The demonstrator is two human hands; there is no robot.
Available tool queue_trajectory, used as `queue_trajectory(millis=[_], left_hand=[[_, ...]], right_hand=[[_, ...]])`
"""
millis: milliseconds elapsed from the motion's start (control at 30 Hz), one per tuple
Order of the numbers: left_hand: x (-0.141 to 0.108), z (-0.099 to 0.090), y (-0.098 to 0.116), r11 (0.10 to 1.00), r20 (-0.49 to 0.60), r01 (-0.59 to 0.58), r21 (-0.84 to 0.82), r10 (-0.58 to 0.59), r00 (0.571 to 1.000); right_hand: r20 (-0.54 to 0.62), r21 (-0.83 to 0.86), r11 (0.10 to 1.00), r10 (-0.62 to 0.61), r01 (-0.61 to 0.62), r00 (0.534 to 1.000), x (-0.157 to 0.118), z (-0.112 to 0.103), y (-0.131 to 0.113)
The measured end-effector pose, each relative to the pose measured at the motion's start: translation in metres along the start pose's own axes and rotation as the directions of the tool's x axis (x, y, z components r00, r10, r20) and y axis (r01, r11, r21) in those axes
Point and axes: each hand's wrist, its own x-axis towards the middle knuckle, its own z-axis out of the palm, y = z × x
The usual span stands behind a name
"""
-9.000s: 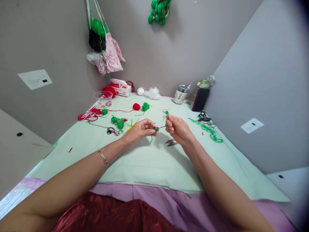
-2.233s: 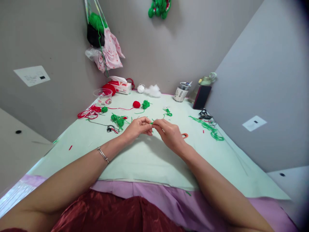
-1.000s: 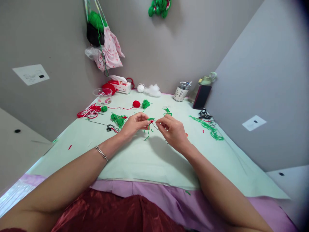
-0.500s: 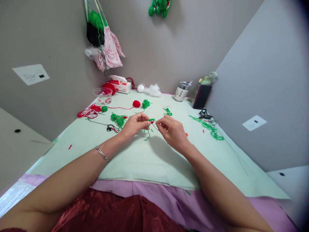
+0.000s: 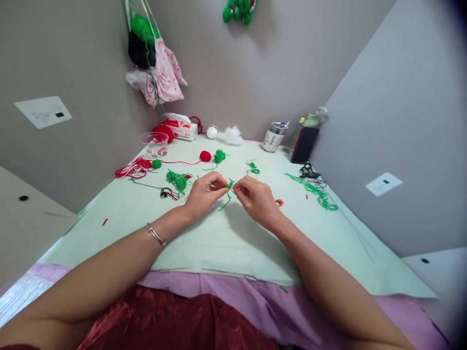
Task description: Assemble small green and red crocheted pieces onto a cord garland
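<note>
Pinched between the thumb and fingers of my left hand (image 5: 207, 193) is a small green yarn piece (image 5: 229, 185), with a green tail hanging below it. Close beside it, my right hand (image 5: 257, 198) has its thumb and fingertips pressed together at a thin dark strand running to the piece; whether they also hold a needle or hook is too small to make out. Both hands are above the pale green tabletop (image 5: 233, 243). Past my right hand, an orange ring-shaped handle (image 5: 279, 202) shows partly.
Green yarn bundles (image 5: 178, 180), a red yarn ball (image 5: 205, 156) and red strands (image 5: 134, 167) lie at left and behind. Along the back stand a clear tub (image 5: 156, 146), tissue box (image 5: 184, 130), can (image 5: 273, 138) and phone (image 5: 305, 145). Loose green yarn (image 5: 317, 193) lies right.
My hands have drawn closer together. The green piece has turned between my left fingers, and its red part no longer shows. More of the orange handle is visible.
</note>
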Motion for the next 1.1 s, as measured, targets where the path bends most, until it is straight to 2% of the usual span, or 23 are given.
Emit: queue_trajectory(millis=[67,133,233,333,433,500,633,967,1100], left_hand=[[-0.001,0.002,0.0,0.999,0.011,-0.052,0.011,0.052,0.999],[-0.001,0.002,0.001,0.999,0.0,-0.049,-0.011,0.049,0.999],[0.001,0.0,0.005,0.987,-0.007,0.063,-0.146,-0.065,0.998],[0.005,-0.004,0.006,0.912,0.099,0.247,-0.327,-0.227,0.969],[0.009,-0.007,0.002,0.81,0.266,0.384,-0.443,-0.29,0.919],[0.01,-0.009,-0.001,0.759,0.323,0.421,-0.497,-0.288,0.901],[0.011,-0.01,0.002,0.687,0.34,0.426,-0.589,-0.268,0.901],[0.01,-0.009,0.005,0.721,0.323,0.42,-0.551,-0.28,0.904],[0.009,-0.009,0.007,0.782,0.29,0.401,-0.478,-0.29,0.912]], right_hand=[[-0.024,0.048,0.998,0.034,-0.033,0.999,0.001,0.003,0.0],[-0.03,0.141,0.986,0.091,-0.086,0.995,0.002,0.003,0.001],[0.01,0.32,0.929,0.193,-0.186,0.981,0.004,0.001,0.003],[0.011,0.42,0.877,0.254,-0.235,0.967,0.006,-0.001,0.004],[-0.018,0.44,0.868,0.264,-0.229,0.964,0.006,-0.001,0.006],[-0.026,0.441,0.87,0.259,-0.221,0.966,0.005,0.001,0.008],[-0.022,0.481,0.848,0.264,-0.221,0.964,0.004,0.004,0.011],[-0.032,0.512,0.837,0.246,-0.195,0.969,0.004,0.007,0.012],[0.036,0.52,0.825,0.239,-0.222,0.97,0.005,0.002,0.006]])
